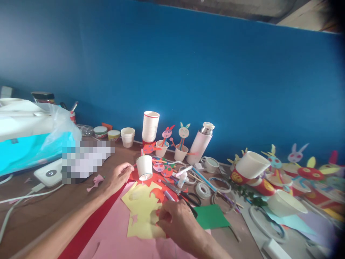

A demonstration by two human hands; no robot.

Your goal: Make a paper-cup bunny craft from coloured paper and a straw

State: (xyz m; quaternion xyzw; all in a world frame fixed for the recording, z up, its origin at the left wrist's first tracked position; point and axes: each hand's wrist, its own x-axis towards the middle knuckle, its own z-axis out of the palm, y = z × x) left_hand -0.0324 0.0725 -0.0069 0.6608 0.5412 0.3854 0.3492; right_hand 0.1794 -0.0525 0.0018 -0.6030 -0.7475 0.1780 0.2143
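Note:
My left hand (pixel 122 176) is beside a white paper cup (pixel 145 166), thumb and fingers closed together near the edge of some red paper. Whether a small piece is between them I cannot make out. The cup tilts, one end facing me. My right hand (pixel 180 223) hovers over or rests on the right side of a yellow paper sheet (pixel 142 216), thumb and index finger curled into a pinch. Anything in that pinch is too small to name. An orange paper cutout (pixel 156 195) lies just beyond it, and scissors (pixel 185 194) lie behind the hand, partly covered.
Green paper (pixel 212 217) is right of my right hand. Behind stand stacked paper cups (pixel 150 126), cups with paper rabbit figures (pixel 183 133) and a pink thermos (pixel 199 144). More figures and cups (pixel 253 164) crowd the right. A white power bank (pixel 50 173) with cables sits left.

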